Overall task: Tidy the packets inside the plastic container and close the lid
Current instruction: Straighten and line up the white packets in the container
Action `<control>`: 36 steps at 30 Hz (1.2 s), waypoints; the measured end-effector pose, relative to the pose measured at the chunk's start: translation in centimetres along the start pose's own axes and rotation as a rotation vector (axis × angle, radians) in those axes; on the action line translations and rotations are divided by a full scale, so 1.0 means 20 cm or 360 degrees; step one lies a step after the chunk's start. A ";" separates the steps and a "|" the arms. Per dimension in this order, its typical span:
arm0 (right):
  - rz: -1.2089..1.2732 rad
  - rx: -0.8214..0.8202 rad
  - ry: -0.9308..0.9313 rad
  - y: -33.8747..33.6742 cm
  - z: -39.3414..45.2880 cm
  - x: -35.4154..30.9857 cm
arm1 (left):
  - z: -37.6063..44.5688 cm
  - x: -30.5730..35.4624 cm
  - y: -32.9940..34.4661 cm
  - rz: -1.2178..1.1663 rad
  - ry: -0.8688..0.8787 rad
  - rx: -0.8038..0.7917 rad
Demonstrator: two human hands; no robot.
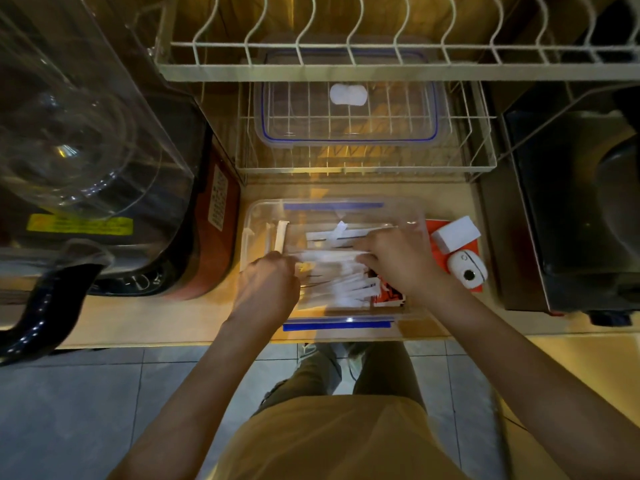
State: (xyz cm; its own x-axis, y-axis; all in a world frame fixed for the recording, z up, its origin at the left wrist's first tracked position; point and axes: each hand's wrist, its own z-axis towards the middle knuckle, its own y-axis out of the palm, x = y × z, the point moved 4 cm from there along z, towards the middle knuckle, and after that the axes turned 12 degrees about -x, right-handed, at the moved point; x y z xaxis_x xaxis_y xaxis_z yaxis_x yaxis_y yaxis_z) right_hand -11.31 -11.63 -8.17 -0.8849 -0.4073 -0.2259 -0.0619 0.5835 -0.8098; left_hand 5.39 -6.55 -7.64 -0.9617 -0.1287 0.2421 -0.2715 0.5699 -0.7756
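Both grips work inside the open plastic container (pixel 332 209) on the bench (pixel 173 320): left hand (pixel 268 282) curled closed on the white packets (pixel 343 282), right hand (pixel 394 258) pressed flat on them, fingers loosely spread. Lid (pixel 349 112) lies apart in the wire rack (pixel 478 140) behind.

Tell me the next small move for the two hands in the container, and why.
Probably press the white packets together into one flat stack. They lie fanned and crooked between the left hand and right hand, and the lid sits off the container, in the wire rack.
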 end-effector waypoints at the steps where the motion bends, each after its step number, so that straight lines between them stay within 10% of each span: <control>1: 0.0051 -0.0042 0.0001 0.03 0.00 0.00 | -0.02 0.01 -0.04 -0.0028 -0.0049 0.0044; 17: 0.0570 -0.0030 0.0005 0.11 0.04 -0.02 | 0.30 -0.01 0.12 -0.0058 -0.0354 -0.0211; 23: 0.0105 -0.0182 0.0429 0.10 0.14 0.07 | 0.32 -0.02 0.12 0.0054 -0.0384 -0.0150; 36: -0.0235 -0.0250 0.0314 0.09 0.18 0.05 | 0.35 -0.03 0.07 -0.0110 -0.0316 -0.0005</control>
State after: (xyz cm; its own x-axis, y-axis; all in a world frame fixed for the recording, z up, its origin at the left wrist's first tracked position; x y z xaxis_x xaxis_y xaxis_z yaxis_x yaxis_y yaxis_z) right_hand -10.64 -13.48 -11.73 -0.9329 -0.3600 0.0104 -0.2536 0.6360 -0.7289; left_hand 5.30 -11.27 -13.01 -0.9295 -0.3248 0.1747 -0.3372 0.5569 -0.7591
